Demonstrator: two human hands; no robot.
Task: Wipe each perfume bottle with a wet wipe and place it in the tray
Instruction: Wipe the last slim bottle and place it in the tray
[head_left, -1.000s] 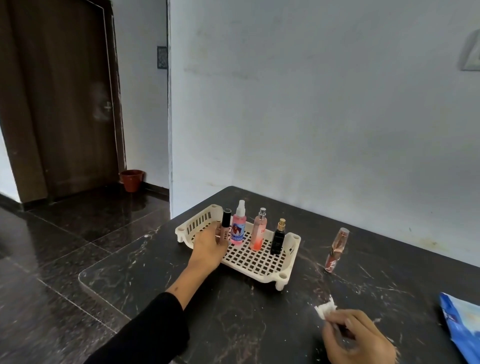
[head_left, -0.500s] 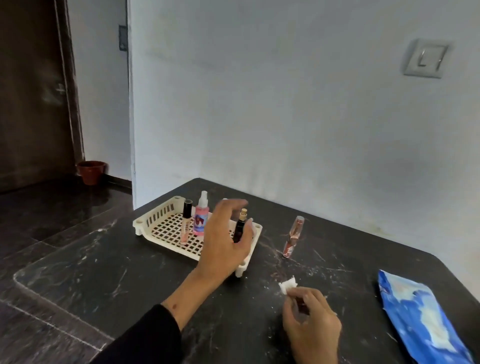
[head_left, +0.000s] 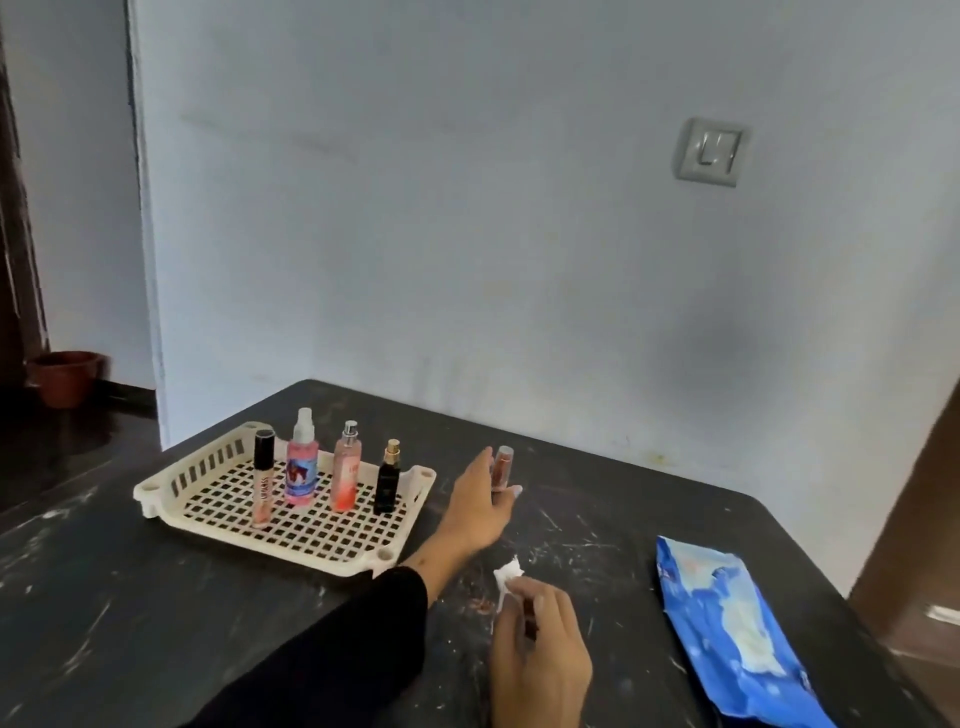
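At frame centre, I note my open left hand (head_left: 480, 506) reaching the last bottle (head_left: 502, 467), right hand (head_left: 540, 660) pinching the wipe (head_left: 508, 574); a clumsy contact could topple it.

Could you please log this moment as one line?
left hand reaching last bottle | right hand holds wipe | tray: four bottles

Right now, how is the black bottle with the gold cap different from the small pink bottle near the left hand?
The black bottle stands inside the cream tray, at the right end of a row of four; the small pink bottle stands outside it, on the dark table. The black bottle is opaque with a gold cap; the pink one looks translucent. Nothing touches the black bottle, while the left hand reaches around the pink one. Both are upright and slim.
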